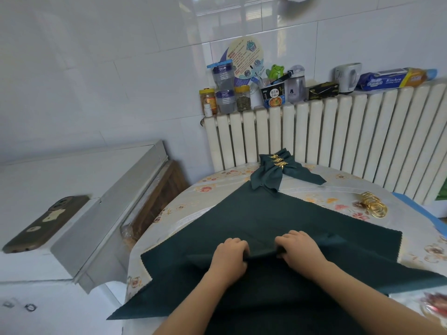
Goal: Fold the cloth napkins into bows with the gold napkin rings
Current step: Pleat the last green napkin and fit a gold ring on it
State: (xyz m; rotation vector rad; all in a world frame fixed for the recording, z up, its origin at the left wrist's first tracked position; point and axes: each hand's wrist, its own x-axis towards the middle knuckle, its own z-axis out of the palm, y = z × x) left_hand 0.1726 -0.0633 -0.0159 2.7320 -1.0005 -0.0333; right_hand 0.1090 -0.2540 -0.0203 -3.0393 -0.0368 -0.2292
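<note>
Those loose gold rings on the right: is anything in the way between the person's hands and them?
Nothing visible blocks them. The gold rings lie in the open on the table, beyond the right hand. Only flat green napkin and bare tablecloth lie between. Both hands, including the left hand, currently grip a napkin fold.

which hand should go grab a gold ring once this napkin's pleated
Probably the right hand. The loose gold rings lie on the table's right side, beyond it. The left hand would have to cross over the green napkin, which both hands grip now.
</note>
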